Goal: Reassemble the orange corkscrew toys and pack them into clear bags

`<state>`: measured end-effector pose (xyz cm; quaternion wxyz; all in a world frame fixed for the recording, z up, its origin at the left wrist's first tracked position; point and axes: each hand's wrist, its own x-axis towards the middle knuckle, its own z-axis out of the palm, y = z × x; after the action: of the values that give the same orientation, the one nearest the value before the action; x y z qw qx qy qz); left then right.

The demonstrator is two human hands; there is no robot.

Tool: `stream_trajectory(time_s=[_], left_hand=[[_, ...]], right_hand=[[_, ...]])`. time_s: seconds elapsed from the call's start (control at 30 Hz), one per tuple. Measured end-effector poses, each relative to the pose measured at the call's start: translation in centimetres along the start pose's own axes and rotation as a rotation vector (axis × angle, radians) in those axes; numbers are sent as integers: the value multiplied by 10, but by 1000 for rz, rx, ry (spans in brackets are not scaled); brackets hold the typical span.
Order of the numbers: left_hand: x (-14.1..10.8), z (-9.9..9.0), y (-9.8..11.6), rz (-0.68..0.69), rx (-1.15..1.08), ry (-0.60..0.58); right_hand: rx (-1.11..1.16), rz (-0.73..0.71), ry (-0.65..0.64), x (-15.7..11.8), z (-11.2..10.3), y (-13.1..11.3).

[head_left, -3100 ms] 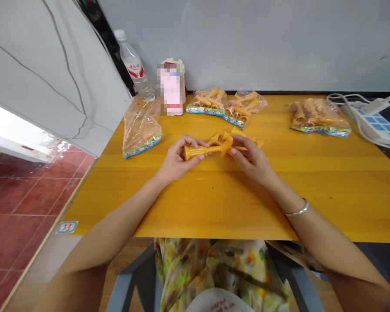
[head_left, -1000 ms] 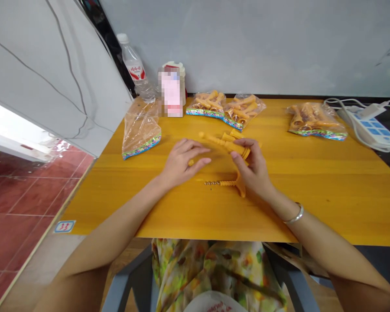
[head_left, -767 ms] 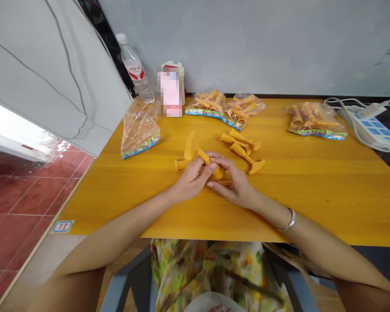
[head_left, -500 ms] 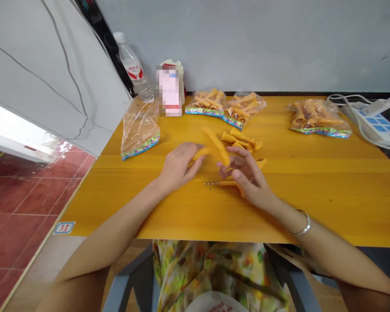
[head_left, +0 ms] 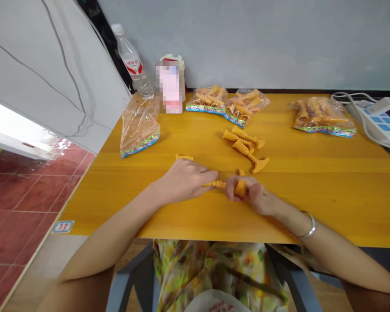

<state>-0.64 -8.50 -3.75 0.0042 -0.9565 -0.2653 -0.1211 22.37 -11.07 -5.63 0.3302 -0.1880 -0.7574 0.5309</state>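
My left hand (head_left: 191, 180), palm down over the table, has its fingers closed at the left end of a yellow plastic corkscrew (head_left: 219, 184). The ribbed shaft shows between my two hands; its left end is hidden. Closed around the T-shaped handle at the other end is my right hand (head_left: 247, 193). A flat yellow plastic piece (head_left: 184, 157) peeks out behind the left knuckles; whether I hold it or it lies on the table, I cannot tell. Beyond the right hand lie several more yellow corkscrews (head_left: 243, 149) in a loose group.
Clear bags of yellow corkscrews (head_left: 206, 102) stand along the back, another bag (head_left: 323, 117) at the right beside a power strip (head_left: 381, 123). An open clear bag (head_left: 139, 130) lies left. A water bottle (head_left: 133, 65) and a blurred phone (head_left: 170, 89) are behind it.
The corkscrew held up in my left hand has left view. Both hands have come lower and closer together. My right hand, open before, now grips the handle of the corkscrew whose metal spiral showed earlier.
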Motion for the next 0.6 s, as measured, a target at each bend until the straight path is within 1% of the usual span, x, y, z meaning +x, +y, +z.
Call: stream_trajectory(time_s=[0.03, 0.13, 0.17, 0.2, 0.27, 0.33, 0.4, 0.43, 0.47, 0.53, 0.57, 0.6], left_hand=[[-1, -5, 1, -11, -83, -53], [-4, -18, -2, -38, -420, -253], [-5, -22, -4, -53, -520, -307], [-6, -25, -7, -85, -588, -325], [-7, -30, -14, -186, -625, -272], [-9, -33, -23, -263, -610, -220], [-15, -35, -36, -291, -629, -248], [-19, -36, -44, -314, -641, -256], [-24, -36, -53, -366, -639, -218], [-32, -35, -69, -560, -560, -1], [-34, -32, -76, -630, -511, 92], [-35, -29, -81, -675, -455, 152]], right_hand=[[-152, -98, -23, 0, 0, -1], [-740, -456, -70, -1, -1, -7], [-907, -530, -78, -1, -2, -8], [-1036, -557, -79, 0, -5, -9], [-1178, -522, -81, 1, -12, -9], [-1225, -475, -88, 2, -22, -8], [-1261, -463, -77, 0, -31, -7], [-1283, -466, -52, -1, -36, -7], [-1308, -466, -16, -2, -41, -7], [-1335, -433, 64, -4, -49, -5], [-1326, -405, 100, -4, -53, -2], [-1308, -371, 124, -4, -57, 1]])
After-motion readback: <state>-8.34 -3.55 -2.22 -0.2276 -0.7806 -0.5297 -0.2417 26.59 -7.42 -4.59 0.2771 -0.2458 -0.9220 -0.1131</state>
